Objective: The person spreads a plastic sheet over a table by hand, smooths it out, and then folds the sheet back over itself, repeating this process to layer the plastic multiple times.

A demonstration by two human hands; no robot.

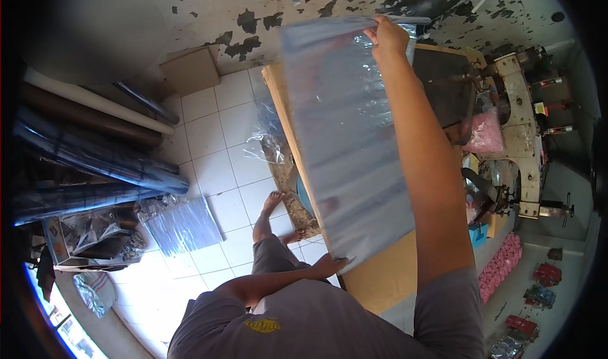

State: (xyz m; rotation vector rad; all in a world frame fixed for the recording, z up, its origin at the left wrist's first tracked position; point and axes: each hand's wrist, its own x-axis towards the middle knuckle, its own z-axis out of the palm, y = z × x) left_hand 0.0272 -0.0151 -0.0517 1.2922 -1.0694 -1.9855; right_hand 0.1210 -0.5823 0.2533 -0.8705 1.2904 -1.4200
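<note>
A large clear plastic sheet or bag is stretched out over a brown wooden table. My right hand pinches its far edge near the wall. My left hand grips its near corner close to my body. The sheet hangs taut between both hands, just above the tabletop.
A sewing machine stands on the right with pink material beside it. Long rolls of film lie on the tiled floor at left, next to a stack of clear sheets and a cardboard box. My bare feet show under the table edge.
</note>
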